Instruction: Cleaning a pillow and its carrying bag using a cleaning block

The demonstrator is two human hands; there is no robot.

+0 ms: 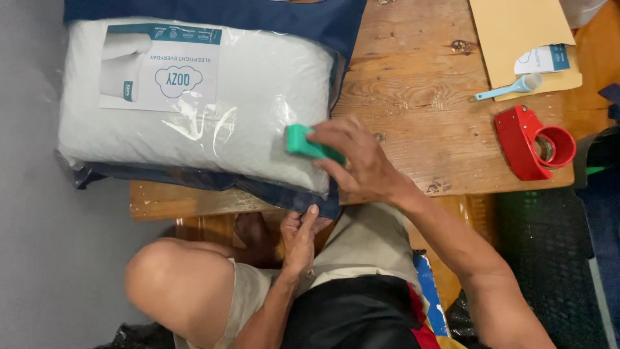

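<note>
1. Your right hand (358, 161) is clenched around a small green block-shaped tool (309, 145), pressing it flat against the near right corner of the white pillow in its clear plastic wrap (194, 103).
2. Your left hand (300, 236) sits just below that grip, under the table edge, its fingers pinching the lower hem of the dark blue fabric bag (290, 197) that lies under the pillow.
3. The pillow rests on the worn wooden table (413, 84), the blue bag showing along its top, right and bottom edges. So the pillow looks set on or partly inside the bag, but not yet closed in; judging by that, the work at this corner is midway, with the rest of the bag's edge not dealt with.
4. Well to the right of your grip lie a red tape dispenser (533, 142), a tan paper envelope (523, 42) with a small white-and-blue card (542, 59) on it, and a light blue long-handled tool (510, 87), all untouched.
5. Hard to tell: what the green tool is, since your fingers cover half of it, and whether the pillow is inside the bag or merely on top. The bag's far edge is cut off by the frame, and your left palm is hidden.
</note>
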